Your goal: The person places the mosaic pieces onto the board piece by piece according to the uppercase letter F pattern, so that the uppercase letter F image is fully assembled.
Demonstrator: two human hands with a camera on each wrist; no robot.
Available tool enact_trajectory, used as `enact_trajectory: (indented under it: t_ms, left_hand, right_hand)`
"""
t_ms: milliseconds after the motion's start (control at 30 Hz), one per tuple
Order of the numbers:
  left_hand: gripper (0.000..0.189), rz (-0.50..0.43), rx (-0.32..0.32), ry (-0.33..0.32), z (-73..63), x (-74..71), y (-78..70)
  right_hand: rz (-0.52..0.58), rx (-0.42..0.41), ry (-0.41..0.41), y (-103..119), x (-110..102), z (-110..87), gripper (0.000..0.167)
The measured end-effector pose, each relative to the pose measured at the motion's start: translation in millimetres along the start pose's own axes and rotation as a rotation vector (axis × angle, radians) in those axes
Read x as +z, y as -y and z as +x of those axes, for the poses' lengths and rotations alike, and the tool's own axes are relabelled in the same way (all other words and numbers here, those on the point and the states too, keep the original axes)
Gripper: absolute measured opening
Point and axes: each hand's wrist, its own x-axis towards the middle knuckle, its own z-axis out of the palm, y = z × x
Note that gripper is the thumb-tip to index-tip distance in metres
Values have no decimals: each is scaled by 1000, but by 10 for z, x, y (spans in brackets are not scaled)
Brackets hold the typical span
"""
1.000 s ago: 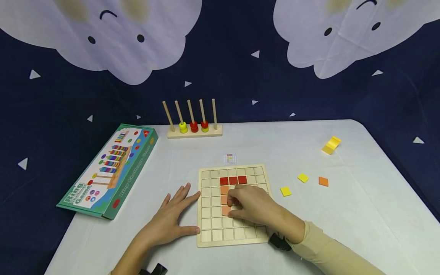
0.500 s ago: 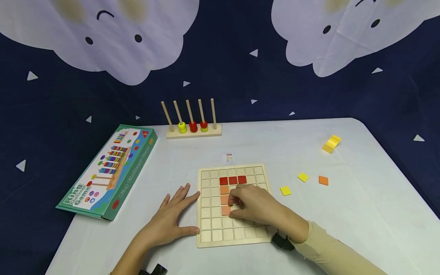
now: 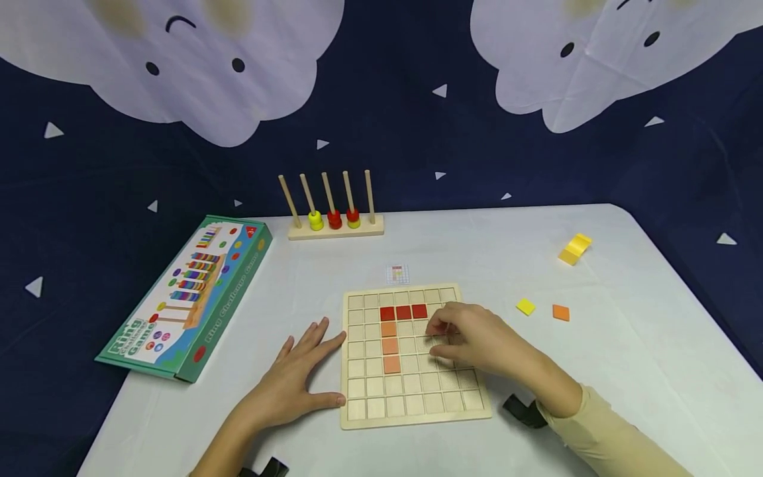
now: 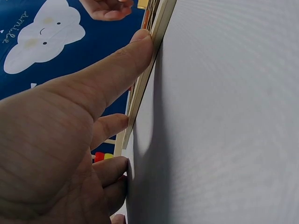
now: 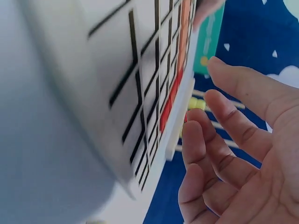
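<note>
Square pale-wood grid board (image 3: 411, 402) lies flat on the white-covered table (image 3: 661, 331), roughly centred in front of the person. Seated in it: row of three red square tiles (image 3: 403, 312), and a column of three orange square tiles (image 3: 390, 345) running down under the leftmost red. Left hand (image 3: 290, 385) has fingers spread, thumb and index tips against the board's left edge, gripping nothing; reads as a brace. Right hand (image 3: 479, 336) hovers over the board's right side, fingers loosely curved, clear gap thumb to index, nothing held. Loose to the right: yellow square tile (image 3: 526, 307), orange square tile (image 3: 561, 312). Small white printed grid card (image 3: 397, 274) just beyond the board's far edge; pattern too small to read. My read: mid-fill, between placements. Next move probably calls for pinching a loose tile by its edges and squaring it to a cell.
</note>
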Motion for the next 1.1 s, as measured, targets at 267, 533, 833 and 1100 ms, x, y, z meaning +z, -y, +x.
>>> enact_trajectory:
  t_ms: [267,533,833,1100]
  left_hand:
    - [101,-7,-12,3,-2,4,5]
    - [102,-9,-12,5,-3,7,12]
    - [101,5,-8,6,12,2,-6]
    - [101,10,-6,3,-1,-7,-8]
  right_hand:
    - [31,73,-47,-178,-167,-162,17]
    - [11,129,-134,-380,-373,-363,19]
    - [-25,187,-203,-611,-521,-534,24]
    - [-70,242,-229,-836,-627,-685,30]
